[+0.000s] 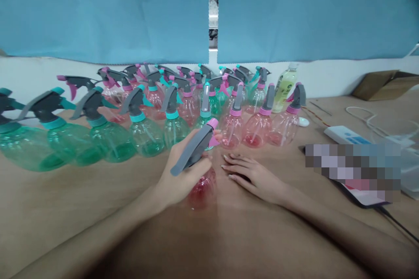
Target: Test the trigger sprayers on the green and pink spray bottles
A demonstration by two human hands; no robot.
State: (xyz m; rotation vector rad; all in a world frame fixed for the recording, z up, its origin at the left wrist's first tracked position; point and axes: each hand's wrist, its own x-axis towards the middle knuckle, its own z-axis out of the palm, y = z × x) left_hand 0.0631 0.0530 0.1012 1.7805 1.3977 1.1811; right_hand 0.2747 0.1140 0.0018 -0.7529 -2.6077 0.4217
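Note:
My left hand [183, 178] is wrapped round the neck of a spray bottle [202, 189] with a clear pink body, a grey head and a pink trigger. The bottle stands in front of me, its nozzle pointing away and to the right. Beside it on the right, my right hand [250, 174] lies on the table with its fingers stretched out, holding nothing. Just beyond the hands is a row of spray bottles: green ones [147, 137] with teal collars to the left, pink ones [257, 128] to the right. My left hand hides part of the held bottle's neck.
More spray bottles [188, 107] crowd behind the front row. A labelled drink bottle [283, 89] stands at their right end. On the right lie a power strip [347, 135], a phone-like device [353, 176] with a cable, a clear plastic box [410, 170] and a cardboard box [382, 85].

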